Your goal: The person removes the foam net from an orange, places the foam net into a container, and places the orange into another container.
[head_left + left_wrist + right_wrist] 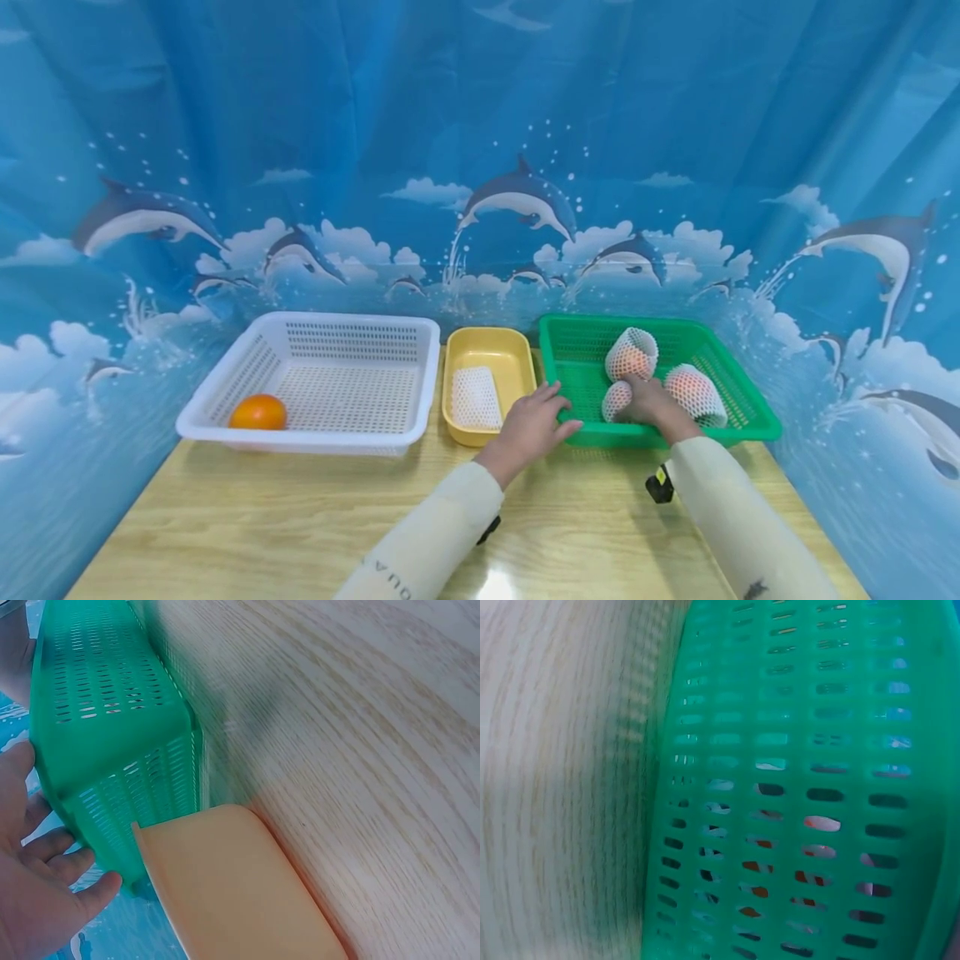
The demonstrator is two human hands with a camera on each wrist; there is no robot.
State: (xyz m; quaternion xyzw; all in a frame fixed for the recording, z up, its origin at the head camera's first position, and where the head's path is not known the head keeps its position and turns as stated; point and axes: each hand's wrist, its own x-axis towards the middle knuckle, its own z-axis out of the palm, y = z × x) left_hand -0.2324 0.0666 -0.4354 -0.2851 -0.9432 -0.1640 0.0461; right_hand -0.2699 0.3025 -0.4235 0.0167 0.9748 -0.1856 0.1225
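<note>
In the head view, my right hand [647, 401] reaches over the front rim into the green basket [558, 367]. It grips a small round fruit in a white foam net [617, 402], its fingers partly hidden. Two more reddish netted fruits lie close by, one behind the hand [632, 355] and one to its right [696, 393]. My left hand [531, 418], fingers spread, is at the basket's front left corner; in the left wrist view its fingers [56, 855] lie along the rim. Through the basket's slots, the right wrist view shows bits of orange-red.
A yellow tray [480, 337] between the baskets holds an empty white foam net [476, 398]. The white basket [315, 439] on the left contains an orange fruit [258, 412]. All stand on a wooden table [300, 517] before a blue dolphin-print curtain [450, 100].
</note>
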